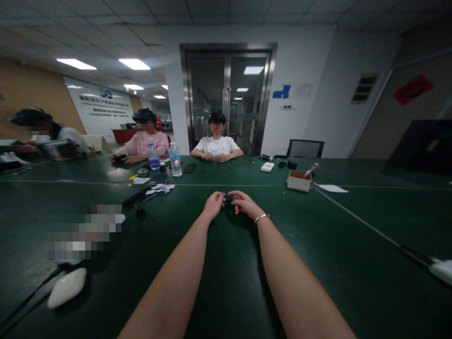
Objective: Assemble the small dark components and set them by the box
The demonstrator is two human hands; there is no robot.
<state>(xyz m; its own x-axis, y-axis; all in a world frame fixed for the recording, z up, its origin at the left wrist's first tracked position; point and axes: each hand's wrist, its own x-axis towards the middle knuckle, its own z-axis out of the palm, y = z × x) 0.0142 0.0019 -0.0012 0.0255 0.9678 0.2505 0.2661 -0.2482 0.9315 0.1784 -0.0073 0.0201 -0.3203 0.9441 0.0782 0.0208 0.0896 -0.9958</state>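
Note:
Both my arms reach forward over the dark green table (233, 254). Between my hands is a small dark object (229, 198) with a lighter end on its left; it is too small to name. My left hand (213, 207) pinches the lighter end with thumb and fingers. On the other side, my right hand (244, 204), with a silver bracelet (262, 218) at the wrist, has its fingers closed on the dark end. The lower fingers of the right hand curl beneath it.
Two water bottles (175, 160), a dark phone (189, 168) and crumpled paper (160, 189) lie ahead left. A small box (299, 181) holding a pen stands ahead right. A white mouse-like object (67, 288) is near left. Three people sit across the table.

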